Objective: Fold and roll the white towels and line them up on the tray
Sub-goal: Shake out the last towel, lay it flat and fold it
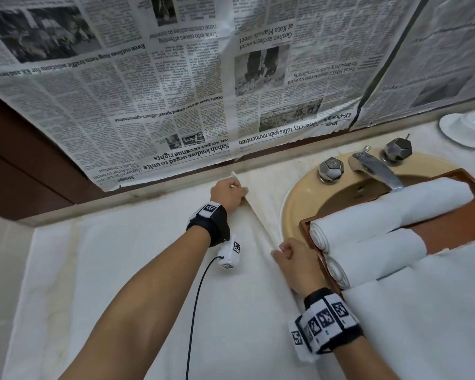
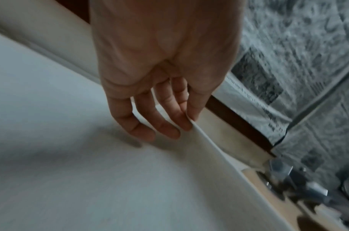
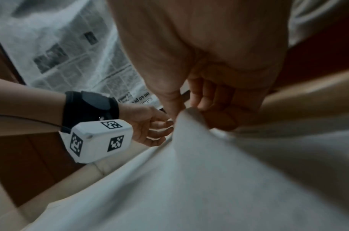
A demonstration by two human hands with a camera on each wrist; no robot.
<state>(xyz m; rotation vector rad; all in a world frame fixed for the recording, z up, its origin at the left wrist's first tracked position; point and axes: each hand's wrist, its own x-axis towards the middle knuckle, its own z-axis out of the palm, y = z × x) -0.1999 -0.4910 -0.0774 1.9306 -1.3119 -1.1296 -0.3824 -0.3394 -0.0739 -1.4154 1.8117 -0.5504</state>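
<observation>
A flat white towel [image 1: 137,270] of soft, matte cloth is being spread on the pale stone desk [image 1: 266,168]. Its far right corner is being pinched by the left hand [image 1: 228,194], its near right corner by the right hand [image 1: 296,266]. Three cylindrical rolled towels [image 1: 368,223] are being carried on the rectangular brown tray [image 1: 458,229], laid over the round beige sink [image 1: 299,198].

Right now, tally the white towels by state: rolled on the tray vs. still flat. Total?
Rolled towels on the tray: 3 ()
Flat towel, its edge pinched by the left hand and right hand: 1
Total: 4
</observation>
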